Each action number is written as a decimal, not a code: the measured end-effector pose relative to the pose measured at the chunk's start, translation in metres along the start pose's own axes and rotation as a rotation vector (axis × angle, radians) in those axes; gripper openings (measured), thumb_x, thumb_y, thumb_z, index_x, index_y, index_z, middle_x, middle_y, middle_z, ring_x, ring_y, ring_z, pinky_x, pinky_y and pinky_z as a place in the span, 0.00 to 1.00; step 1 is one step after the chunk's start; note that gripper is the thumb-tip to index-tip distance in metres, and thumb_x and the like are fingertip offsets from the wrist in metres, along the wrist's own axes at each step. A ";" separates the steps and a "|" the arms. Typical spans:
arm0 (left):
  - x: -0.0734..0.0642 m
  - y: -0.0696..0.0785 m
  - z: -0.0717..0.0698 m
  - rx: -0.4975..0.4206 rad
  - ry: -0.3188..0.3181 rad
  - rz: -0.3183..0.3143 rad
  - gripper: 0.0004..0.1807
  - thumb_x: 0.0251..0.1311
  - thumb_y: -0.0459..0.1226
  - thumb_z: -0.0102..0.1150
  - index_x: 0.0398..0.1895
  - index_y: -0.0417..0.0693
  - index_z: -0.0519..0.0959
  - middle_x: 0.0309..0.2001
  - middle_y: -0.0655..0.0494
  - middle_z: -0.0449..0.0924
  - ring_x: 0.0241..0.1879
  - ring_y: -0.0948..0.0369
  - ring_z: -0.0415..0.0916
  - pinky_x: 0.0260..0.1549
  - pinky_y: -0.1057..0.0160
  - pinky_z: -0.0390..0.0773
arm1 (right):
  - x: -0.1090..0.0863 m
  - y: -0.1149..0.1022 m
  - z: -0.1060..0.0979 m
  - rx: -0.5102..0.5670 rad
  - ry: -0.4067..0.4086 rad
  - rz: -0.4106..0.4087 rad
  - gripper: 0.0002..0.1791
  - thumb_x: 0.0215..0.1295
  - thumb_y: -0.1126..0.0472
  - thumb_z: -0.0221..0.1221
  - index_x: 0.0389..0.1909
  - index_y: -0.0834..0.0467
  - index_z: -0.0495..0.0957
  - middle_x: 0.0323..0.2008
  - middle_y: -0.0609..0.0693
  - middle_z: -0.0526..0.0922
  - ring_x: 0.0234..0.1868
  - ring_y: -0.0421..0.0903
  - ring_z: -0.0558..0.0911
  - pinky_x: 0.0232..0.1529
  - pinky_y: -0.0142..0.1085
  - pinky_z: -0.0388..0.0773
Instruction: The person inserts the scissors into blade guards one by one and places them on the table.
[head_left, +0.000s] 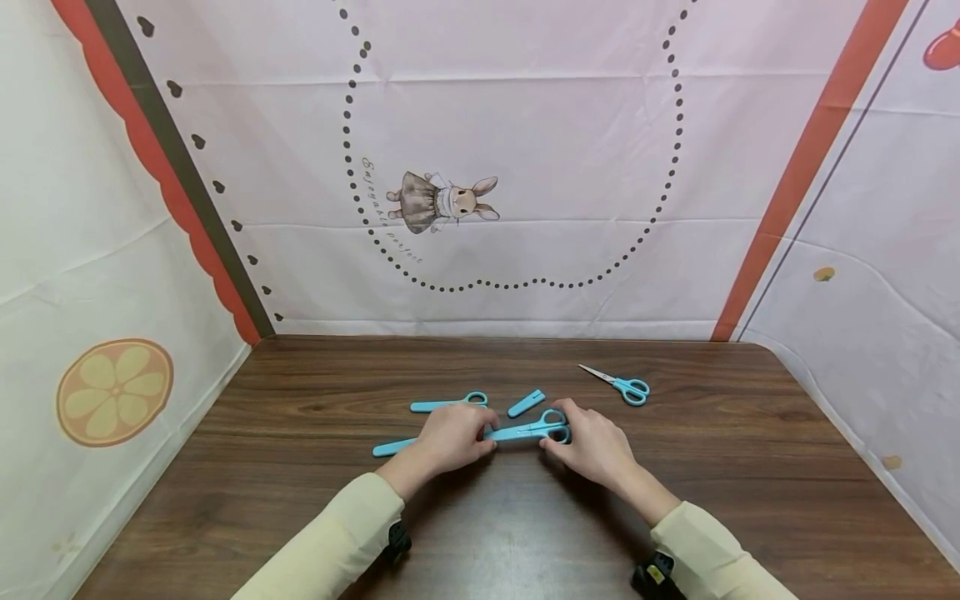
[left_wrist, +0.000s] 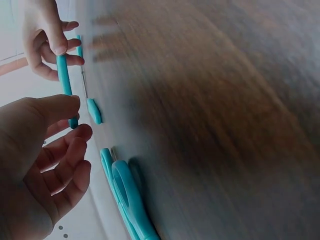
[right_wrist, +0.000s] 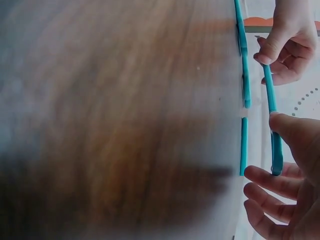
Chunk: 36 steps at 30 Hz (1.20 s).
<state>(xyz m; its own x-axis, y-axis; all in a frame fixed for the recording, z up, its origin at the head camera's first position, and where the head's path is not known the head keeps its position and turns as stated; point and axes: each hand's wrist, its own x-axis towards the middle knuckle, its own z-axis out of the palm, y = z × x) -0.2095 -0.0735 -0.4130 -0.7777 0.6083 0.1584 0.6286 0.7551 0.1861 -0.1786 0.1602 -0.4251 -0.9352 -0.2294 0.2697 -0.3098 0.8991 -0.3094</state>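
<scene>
Light-blue scissors (head_left: 525, 432) are held level above the table between both hands, a blue cover over their blades. My left hand (head_left: 452, 437) pinches the covered tip between thumb and forefinger, its other fingers loosely bent. At the handle loops, my right hand (head_left: 597, 446) grips with thumb and fingers. In the right wrist view the same scissors (right_wrist: 270, 92) span the gap between the hands. Behind them a loose blue blade cover (head_left: 527, 403) lies on the table. Near the left hand lie covered scissors (head_left: 431, 407) and another blue piece (head_left: 393, 447), partly hidden by that hand.
Scissors with bare blades (head_left: 633, 390) lie farther back on the right, tips pointing left. The brown wooden table (head_left: 300, 500) meets a printed white cloth (head_left: 525, 167) along its back and sides.
</scene>
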 end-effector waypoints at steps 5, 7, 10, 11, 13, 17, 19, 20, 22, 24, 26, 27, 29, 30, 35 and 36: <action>0.003 0.002 0.002 0.020 -0.036 0.003 0.10 0.54 0.46 0.62 0.38 0.55 0.81 0.18 0.70 0.70 0.17 0.72 0.64 0.14 0.71 0.64 | 0.001 0.002 0.000 -0.001 -0.027 0.010 0.29 0.51 0.44 0.65 0.51 0.53 0.72 0.17 0.40 0.70 0.16 0.37 0.64 0.16 0.31 0.60; 0.004 0.003 0.003 0.028 -0.045 0.000 0.10 0.54 0.46 0.62 0.38 0.56 0.81 0.18 0.70 0.70 0.17 0.72 0.64 0.14 0.70 0.64 | 0.001 0.004 0.000 0.005 -0.036 0.013 0.29 0.50 0.44 0.66 0.51 0.53 0.73 0.19 0.41 0.72 0.17 0.37 0.65 0.16 0.32 0.61; 0.006 0.003 0.004 0.031 -0.055 -0.009 0.09 0.54 0.46 0.62 0.38 0.56 0.81 0.18 0.69 0.69 0.17 0.71 0.64 0.15 0.70 0.64 | 0.002 0.005 -0.001 0.008 -0.052 0.021 0.29 0.50 0.44 0.66 0.51 0.53 0.73 0.20 0.42 0.74 0.17 0.37 0.66 0.16 0.32 0.61; 0.007 0.003 0.005 0.031 -0.056 -0.011 0.09 0.54 0.46 0.62 0.38 0.56 0.81 0.18 0.69 0.69 0.17 0.71 0.64 0.15 0.70 0.64 | 0.002 0.005 -0.001 0.007 -0.057 0.024 0.29 0.50 0.44 0.66 0.51 0.53 0.73 0.20 0.42 0.74 0.17 0.37 0.66 0.16 0.32 0.61; 0.008 0.003 0.006 0.029 -0.060 -0.015 0.09 0.54 0.46 0.62 0.38 0.56 0.81 0.18 0.69 0.70 0.17 0.71 0.64 0.15 0.70 0.64 | 0.002 0.006 -0.002 0.004 -0.069 0.029 0.29 0.51 0.44 0.65 0.51 0.53 0.73 0.20 0.42 0.73 0.17 0.37 0.66 0.16 0.32 0.61; 0.010 0.004 0.007 0.034 -0.066 -0.014 0.10 0.55 0.46 0.62 0.39 0.56 0.81 0.19 0.69 0.71 0.17 0.71 0.65 0.14 0.70 0.65 | 0.004 0.008 -0.002 0.002 -0.073 0.033 0.29 0.50 0.45 0.66 0.51 0.53 0.73 0.23 0.43 0.77 0.18 0.37 0.68 0.17 0.33 0.63; 0.012 0.004 0.007 0.040 -0.068 -0.016 0.10 0.55 0.46 0.62 0.38 0.56 0.81 0.19 0.69 0.72 0.18 0.71 0.66 0.14 0.69 0.66 | 0.004 0.009 -0.002 -0.002 -0.070 0.030 0.29 0.50 0.45 0.66 0.51 0.53 0.73 0.27 0.45 0.79 0.21 0.38 0.71 0.19 0.34 0.66; 0.012 0.004 0.008 0.041 -0.069 -0.018 0.10 0.55 0.46 0.62 0.38 0.56 0.81 0.20 0.69 0.72 0.18 0.71 0.66 0.15 0.69 0.66 | 0.005 0.009 -0.002 -0.005 -0.068 0.027 0.29 0.50 0.45 0.66 0.51 0.53 0.74 0.29 0.46 0.80 0.23 0.38 0.73 0.20 0.34 0.67; 0.014 0.004 0.009 0.044 -0.073 -0.024 0.10 0.54 0.46 0.62 0.38 0.57 0.81 0.20 0.68 0.72 0.19 0.71 0.67 0.15 0.69 0.66 | 0.005 0.010 -0.002 -0.013 -0.066 0.020 0.29 0.50 0.45 0.66 0.50 0.53 0.74 0.34 0.47 0.82 0.27 0.40 0.77 0.23 0.36 0.71; 0.015 0.005 0.009 0.045 -0.076 -0.028 0.10 0.54 0.46 0.62 0.38 0.57 0.81 0.20 0.68 0.73 0.19 0.71 0.67 0.15 0.69 0.67 | 0.005 0.010 -0.002 -0.018 -0.064 0.011 0.28 0.50 0.44 0.66 0.50 0.53 0.74 0.37 0.48 0.82 0.31 0.43 0.79 0.26 0.38 0.73; 0.016 0.005 0.010 0.046 -0.088 -0.031 0.10 0.54 0.46 0.62 0.38 0.57 0.81 0.21 0.68 0.73 0.19 0.71 0.67 0.15 0.69 0.67 | 0.004 0.011 -0.001 -0.019 -0.062 0.001 0.28 0.50 0.45 0.66 0.50 0.54 0.74 0.39 0.48 0.81 0.34 0.45 0.80 0.29 0.40 0.74; 0.016 0.006 0.010 0.047 -0.092 -0.032 0.09 0.54 0.46 0.62 0.38 0.57 0.81 0.21 0.68 0.73 0.19 0.71 0.67 0.15 0.69 0.67 | 0.004 0.012 -0.001 -0.022 -0.061 -0.003 0.28 0.50 0.45 0.66 0.50 0.54 0.74 0.40 0.48 0.81 0.34 0.46 0.80 0.29 0.40 0.75; 0.016 0.006 0.010 0.048 -0.099 -0.033 0.09 0.54 0.46 0.62 0.38 0.57 0.81 0.20 0.68 0.73 0.19 0.70 0.67 0.15 0.68 0.66 | 0.004 0.012 0.000 -0.027 -0.060 -0.012 0.27 0.50 0.45 0.66 0.49 0.54 0.74 0.40 0.49 0.80 0.35 0.47 0.80 0.30 0.41 0.75; 0.016 0.007 0.010 0.049 -0.103 -0.035 0.09 0.54 0.46 0.62 0.37 0.57 0.81 0.20 0.68 0.73 0.19 0.70 0.67 0.15 0.68 0.66 | 0.004 0.013 0.000 -0.029 -0.061 -0.013 0.27 0.50 0.46 0.66 0.49 0.55 0.74 0.39 0.49 0.80 0.35 0.47 0.79 0.30 0.41 0.75; 0.017 0.008 0.011 0.054 -0.110 -0.050 0.08 0.54 0.46 0.62 0.37 0.57 0.81 0.20 0.68 0.73 0.18 0.70 0.66 0.15 0.68 0.66 | 0.005 0.014 0.000 -0.043 -0.070 -0.012 0.27 0.50 0.46 0.66 0.49 0.55 0.74 0.40 0.50 0.79 0.36 0.48 0.79 0.31 0.42 0.75; 0.017 0.009 0.011 0.057 -0.112 -0.053 0.08 0.54 0.46 0.62 0.37 0.58 0.81 0.21 0.68 0.73 0.18 0.70 0.66 0.15 0.68 0.66 | 0.004 0.014 0.000 -0.044 -0.071 -0.011 0.27 0.50 0.46 0.66 0.49 0.55 0.74 0.40 0.51 0.79 0.37 0.48 0.79 0.31 0.42 0.75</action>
<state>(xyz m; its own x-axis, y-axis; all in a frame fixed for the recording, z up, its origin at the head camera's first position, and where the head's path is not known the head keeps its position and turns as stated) -0.2175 -0.0539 -0.4199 -0.8076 0.5884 0.0400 0.5878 0.7976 0.1351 -0.1870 0.1713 -0.4283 -0.9421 -0.2641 0.2067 -0.3138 0.9115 -0.2658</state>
